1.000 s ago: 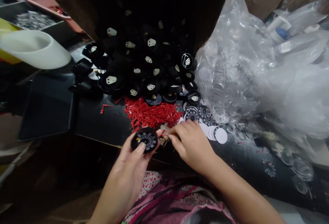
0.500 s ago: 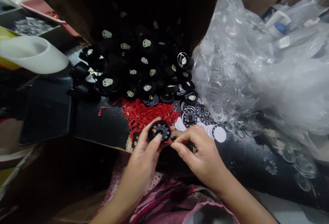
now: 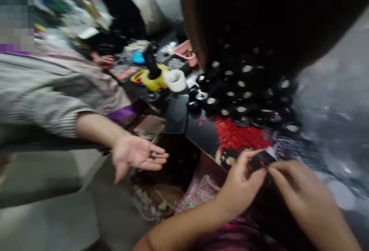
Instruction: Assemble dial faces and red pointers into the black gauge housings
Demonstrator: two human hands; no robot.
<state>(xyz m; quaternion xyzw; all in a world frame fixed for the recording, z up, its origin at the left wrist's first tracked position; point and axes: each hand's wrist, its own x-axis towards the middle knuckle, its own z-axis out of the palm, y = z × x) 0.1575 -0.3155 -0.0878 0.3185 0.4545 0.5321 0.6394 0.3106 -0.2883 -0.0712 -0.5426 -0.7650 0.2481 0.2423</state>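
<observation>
Left grip [image 3: 240, 189]: in the head view, thumb and fingers are clamped on a dark case [image 3: 260, 159], which is held up just in front of the red pile.
Right grip [image 3: 305, 191]: thumb and forefinger are drawn together at the case's edge, where a red sliver [image 3: 264, 167] seems to be pinched.
Held case: judged to be partway through handling, since it is met by both hands and has not been set down.
Red pointers [image 3: 242, 133]: plenty are heaped loose on the worktop [image 3: 206, 137], so much appears to be left.
Black cases [image 3: 241, 109]: many are massed behind the pointers, pale plates showing; whether any are finished cannot be told.
White disc [image 3: 341, 194]: partly covered by the right hand; printed dials [image 3: 285, 148] nearby are smeared by blur.
Clear plastic [image 3: 331, 85]: its contents cannot be made out.
Co-worker's hand [image 3: 137, 153]: held palm up, well apart; small dark bits on its fingers are too blurred to be named.
Co-worker's sleeve [image 3: 49, 93]: cut off by the left edge.
</observation>
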